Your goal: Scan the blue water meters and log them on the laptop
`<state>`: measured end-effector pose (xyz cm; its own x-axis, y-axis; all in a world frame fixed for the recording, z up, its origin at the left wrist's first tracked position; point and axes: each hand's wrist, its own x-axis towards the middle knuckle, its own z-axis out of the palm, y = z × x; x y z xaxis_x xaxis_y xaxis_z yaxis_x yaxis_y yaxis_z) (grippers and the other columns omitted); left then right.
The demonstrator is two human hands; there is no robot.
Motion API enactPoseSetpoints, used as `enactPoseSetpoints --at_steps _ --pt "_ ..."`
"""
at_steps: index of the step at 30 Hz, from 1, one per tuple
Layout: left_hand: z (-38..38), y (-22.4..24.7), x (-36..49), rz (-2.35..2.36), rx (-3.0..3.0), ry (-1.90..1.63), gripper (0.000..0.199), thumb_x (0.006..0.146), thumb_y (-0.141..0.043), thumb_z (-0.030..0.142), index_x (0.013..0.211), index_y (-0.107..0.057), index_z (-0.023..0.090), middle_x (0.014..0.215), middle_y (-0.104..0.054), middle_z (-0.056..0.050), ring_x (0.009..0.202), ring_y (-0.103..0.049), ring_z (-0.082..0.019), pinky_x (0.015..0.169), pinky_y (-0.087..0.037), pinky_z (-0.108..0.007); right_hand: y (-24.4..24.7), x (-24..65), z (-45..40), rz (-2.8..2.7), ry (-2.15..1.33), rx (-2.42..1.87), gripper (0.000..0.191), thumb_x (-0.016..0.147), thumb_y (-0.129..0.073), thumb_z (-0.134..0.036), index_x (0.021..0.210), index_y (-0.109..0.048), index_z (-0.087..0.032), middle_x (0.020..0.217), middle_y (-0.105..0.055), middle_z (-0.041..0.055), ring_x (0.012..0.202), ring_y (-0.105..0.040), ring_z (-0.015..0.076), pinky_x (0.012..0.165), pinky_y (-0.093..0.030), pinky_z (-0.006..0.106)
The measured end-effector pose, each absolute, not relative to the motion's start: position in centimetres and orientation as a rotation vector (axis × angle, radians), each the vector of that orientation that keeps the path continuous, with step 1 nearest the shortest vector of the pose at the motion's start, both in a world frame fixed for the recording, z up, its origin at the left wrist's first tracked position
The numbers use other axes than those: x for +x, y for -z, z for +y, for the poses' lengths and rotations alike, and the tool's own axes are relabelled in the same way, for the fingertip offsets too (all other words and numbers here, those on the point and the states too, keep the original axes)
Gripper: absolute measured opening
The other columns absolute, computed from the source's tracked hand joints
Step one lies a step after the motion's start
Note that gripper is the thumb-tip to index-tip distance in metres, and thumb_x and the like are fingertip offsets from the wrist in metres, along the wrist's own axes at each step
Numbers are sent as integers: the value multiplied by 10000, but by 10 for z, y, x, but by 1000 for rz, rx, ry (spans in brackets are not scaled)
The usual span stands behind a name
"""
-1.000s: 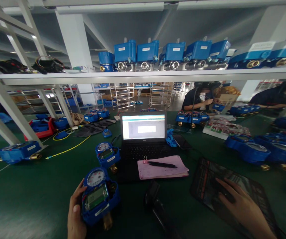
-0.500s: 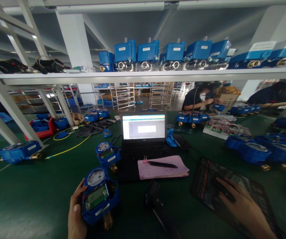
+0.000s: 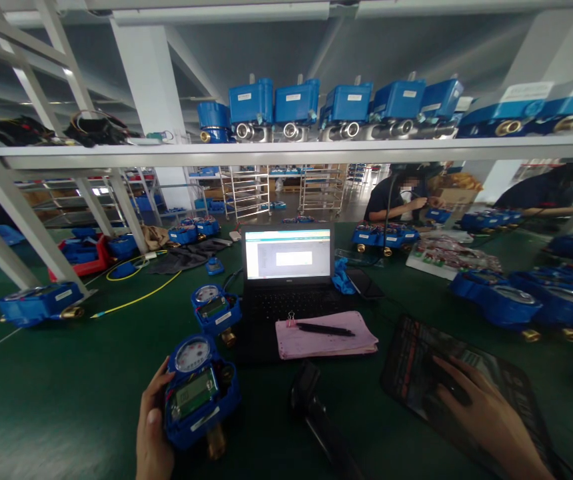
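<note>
My left hand (image 3: 154,420) grips the left side of a blue water meter (image 3: 200,393) with a round dial, a small display and a brass fitting. On the right, my right hand (image 3: 476,400) is closed over a black computer mouse (image 3: 454,387) on a dark patterned mouse pad (image 3: 416,367). Between the hands lies a black handheld scanner (image 3: 316,413). A second blue meter (image 3: 215,310) stands behind the held one, beside an open laptop (image 3: 288,257) with a white dialog box on its screen. Pink papers (image 3: 326,337) with a pen and a binder clip lie at the laptop's front.
A shelf (image 3: 286,153) with several blue meters crosses above the table. More meters (image 3: 506,300) stand at the right. A phone (image 3: 365,285) lies right of the laptop, a red bin (image 3: 79,260) at the back left. Two people (image 3: 391,200) sit beyond the table at right.
</note>
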<state>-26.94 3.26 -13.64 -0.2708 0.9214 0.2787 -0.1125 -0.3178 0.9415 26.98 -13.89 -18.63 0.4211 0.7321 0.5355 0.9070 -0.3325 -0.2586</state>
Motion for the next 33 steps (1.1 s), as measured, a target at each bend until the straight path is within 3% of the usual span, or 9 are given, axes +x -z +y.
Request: enactPoseSetpoints --at_steps 9,14,19,29,33 --pt "32 136 -269 1111 1196 -1707 554 815 -568 744 1063 -649 255 1519 -506 -90 1396 -425 -439 1129 -344 -667 182 267 -139 -1353 361 -2188 608 905 -392 -614 1271 -689 -229 1344 -619 138 1094 -663 395 814 -623 565" --pt "32 136 -270 1126 1193 -1690 548 816 -567 741 1070 -648 263 1528 -498 -80 1386 -442 -429 1091 -412 -627 180 265 -140 -1329 367 -2196 605 884 -397 -626 1246 -701 -248 1341 -627 122 1076 -669 392 793 -626 566" --pt "32 134 -268 1128 1209 -1716 548 815 -565 745 1052 -660 260 1501 -521 -88 1394 -425 -447 1126 -329 -690 180 263 -141 -1318 364 -2201 599 886 -395 -619 1240 -705 -249 1334 -634 116 1065 -673 385 821 -618 574" --pt "32 134 -268 1109 1192 -1728 548 807 -586 741 1045 -656 252 1498 -527 -84 1395 -430 -427 1160 -317 -635 180 264 -141 -1332 346 -2201 663 888 -372 -654 1259 -703 -216 1346 -622 140 1059 -678 396 783 -627 561" --pt "33 135 -269 1110 1195 -1721 543 813 -578 736 1049 -650 252 1505 -515 -91 1391 -425 -443 1136 -322 -673 181 265 -142 -1327 351 -2222 648 886 -381 -656 1271 -693 -239 1352 -621 127 1066 -675 400 762 -629 562"
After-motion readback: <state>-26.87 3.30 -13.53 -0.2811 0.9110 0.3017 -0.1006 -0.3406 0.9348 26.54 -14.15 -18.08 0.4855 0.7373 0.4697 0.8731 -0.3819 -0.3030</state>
